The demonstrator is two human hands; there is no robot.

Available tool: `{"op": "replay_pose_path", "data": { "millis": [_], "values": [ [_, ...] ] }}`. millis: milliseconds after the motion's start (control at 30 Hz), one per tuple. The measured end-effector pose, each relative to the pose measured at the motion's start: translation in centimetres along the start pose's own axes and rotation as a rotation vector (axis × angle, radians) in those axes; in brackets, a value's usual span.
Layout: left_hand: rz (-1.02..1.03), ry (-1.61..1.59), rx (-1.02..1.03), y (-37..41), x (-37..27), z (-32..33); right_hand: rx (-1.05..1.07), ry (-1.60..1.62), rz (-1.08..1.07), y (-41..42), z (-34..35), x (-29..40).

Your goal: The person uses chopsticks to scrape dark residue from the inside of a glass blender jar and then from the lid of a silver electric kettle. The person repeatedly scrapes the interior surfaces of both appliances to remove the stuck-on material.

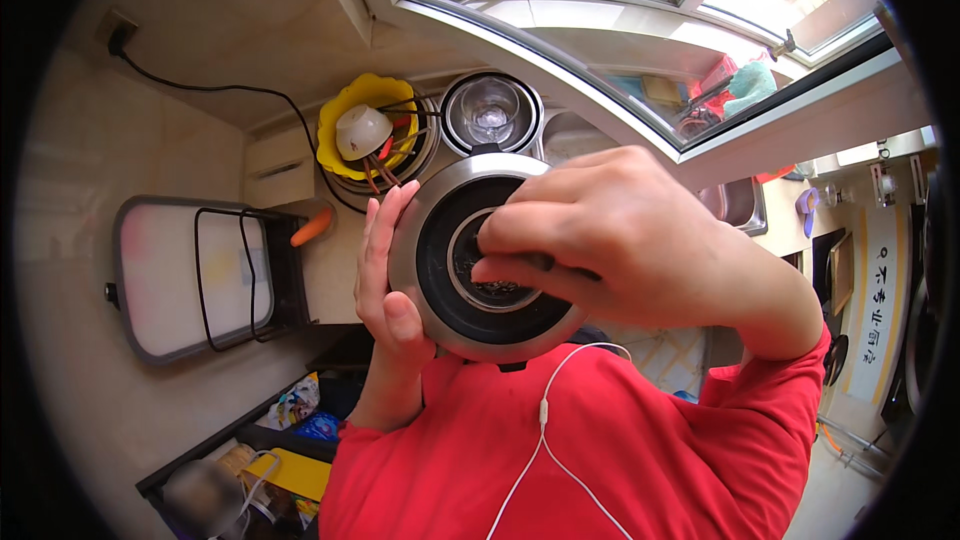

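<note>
A round steel vessel [495, 345] with a broad black ring [441, 289] on its upper face is in front of my chest. Small black tabs stick out at its far and near edges. My left hand [386, 277] lies along its left side, fingers stretched up the rim and thumb towards me. Over the ring's right part bends my right hand [615, 247], its fingertips at the metal-rimmed circle [457, 289] in the centre. Dark, speckled texture shows inside that circle. Whether the right fingers pinch anything is hidden.
Beyond the vessel are a yellow scalloped basin [330, 127] holding a white bowl [364, 129] and chopsticks, and a steel pot [450, 116] with a glass bowl [491, 109]. An open window sash [570, 67] juts in from the upper right. Cutting boards [195, 277] stand in a rack at left.
</note>
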State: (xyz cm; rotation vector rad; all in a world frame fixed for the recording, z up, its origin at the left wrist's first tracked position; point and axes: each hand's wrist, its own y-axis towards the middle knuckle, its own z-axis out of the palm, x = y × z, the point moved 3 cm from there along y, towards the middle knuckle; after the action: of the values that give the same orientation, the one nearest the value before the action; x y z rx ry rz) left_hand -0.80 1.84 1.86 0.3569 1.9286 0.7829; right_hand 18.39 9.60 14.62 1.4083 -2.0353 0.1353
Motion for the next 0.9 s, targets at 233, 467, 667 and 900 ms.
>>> {"op": "replay_pose_path", "data": {
  "millis": [233, 467, 667, 900],
  "values": [
    [-0.076, -0.015, 0.025, 0.0, 0.0, 0.1, 0.200, -0.050, -0.002, 0.0, 2.5, -0.9],
    [0.044, 0.017, -0.021, -0.1, 0.1, 0.1, -0.138, 0.143, 0.038, 0.3, 0.3, -0.7],
    [0.061, -0.013, 0.031, -0.2, 1.3, 0.2, -0.102, 0.264, 0.069, 0.7, 2.6, -0.6],
    [0.065, -0.019, -0.014, -0.5, 0.9, 0.3, 0.139, 0.044, 0.164, 1.0, -0.3, -0.2]
  ]
}}
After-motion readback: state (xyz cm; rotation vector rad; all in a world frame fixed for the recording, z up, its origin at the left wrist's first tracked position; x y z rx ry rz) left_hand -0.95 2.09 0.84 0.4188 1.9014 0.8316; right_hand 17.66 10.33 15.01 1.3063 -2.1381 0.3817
